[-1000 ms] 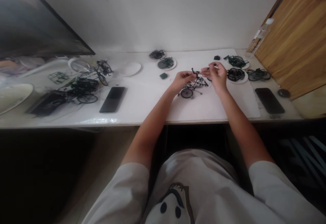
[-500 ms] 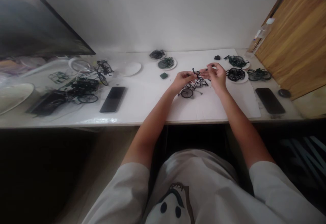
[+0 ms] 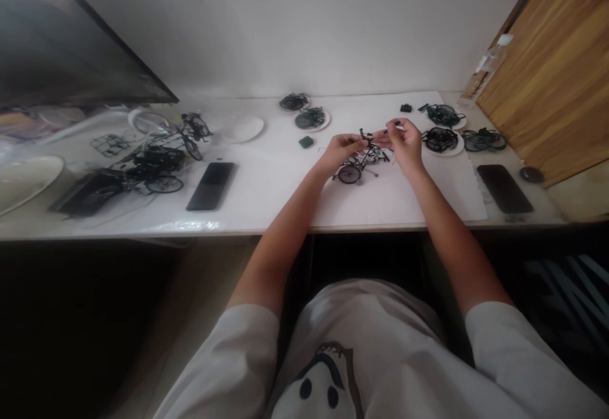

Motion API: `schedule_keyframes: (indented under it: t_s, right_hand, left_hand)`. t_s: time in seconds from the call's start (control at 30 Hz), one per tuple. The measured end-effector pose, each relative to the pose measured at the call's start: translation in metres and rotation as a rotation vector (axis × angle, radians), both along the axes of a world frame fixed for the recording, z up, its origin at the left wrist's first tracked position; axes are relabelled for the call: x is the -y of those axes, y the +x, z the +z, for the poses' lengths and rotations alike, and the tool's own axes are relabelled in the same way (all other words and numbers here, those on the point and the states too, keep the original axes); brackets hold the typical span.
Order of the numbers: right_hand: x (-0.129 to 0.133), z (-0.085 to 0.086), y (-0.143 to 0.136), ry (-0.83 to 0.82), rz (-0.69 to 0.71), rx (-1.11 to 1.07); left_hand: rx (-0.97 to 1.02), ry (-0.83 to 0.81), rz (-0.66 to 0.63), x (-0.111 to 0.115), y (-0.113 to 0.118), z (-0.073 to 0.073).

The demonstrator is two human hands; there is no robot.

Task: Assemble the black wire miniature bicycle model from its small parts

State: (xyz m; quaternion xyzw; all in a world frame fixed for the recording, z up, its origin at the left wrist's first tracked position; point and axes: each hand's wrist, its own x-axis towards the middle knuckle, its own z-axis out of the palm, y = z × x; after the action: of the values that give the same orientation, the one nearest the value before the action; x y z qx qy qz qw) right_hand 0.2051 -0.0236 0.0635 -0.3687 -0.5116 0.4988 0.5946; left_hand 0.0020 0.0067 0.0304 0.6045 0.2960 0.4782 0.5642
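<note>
A small black model bicycle (image 3: 351, 173) stands on the white sheet in front of me, its spoked wheel toward the left. My left hand (image 3: 346, 151) is closed on the upper part of its frame, thumb and fingers pinched near the handlebar. On the right, my right hand (image 3: 404, 143) holds a small dark part between thumb and index finger, just beside the bicycle's top. The part is too small to name. The fingertips of both hands are close together but apart.
White plates with black bicycle parts (image 3: 442, 140) lie behind and right. A green block (image 3: 306, 142), two phones (image 3: 210, 186) (image 3: 505, 188), a bottle (image 3: 485, 70) and a wooden board (image 3: 547, 76) surround the sheet. More model bicycles (image 3: 164, 183) are piled left.
</note>
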Motion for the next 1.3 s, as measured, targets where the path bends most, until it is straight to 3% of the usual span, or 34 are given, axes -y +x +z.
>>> schedule_keyframes:
  t_s: [0.17,0.37,1.3]
  right_hand:
    - [-0.004,-0.005,0.000,0.078,-0.116,0.101]
    - [-0.017,-0.019,0.004,0.224,-0.092,0.108]
    - [-0.017,-0.020,0.004,0.201,-0.134,0.121]
  left_hand:
    - [-0.010,0.012,-0.002,0.000,-0.001,-0.001]
    - [-0.016,0.008,-0.003,0.001,0.000,0.000]
    - [-0.050,0.031,0.002,0.004,-0.001,0.004]
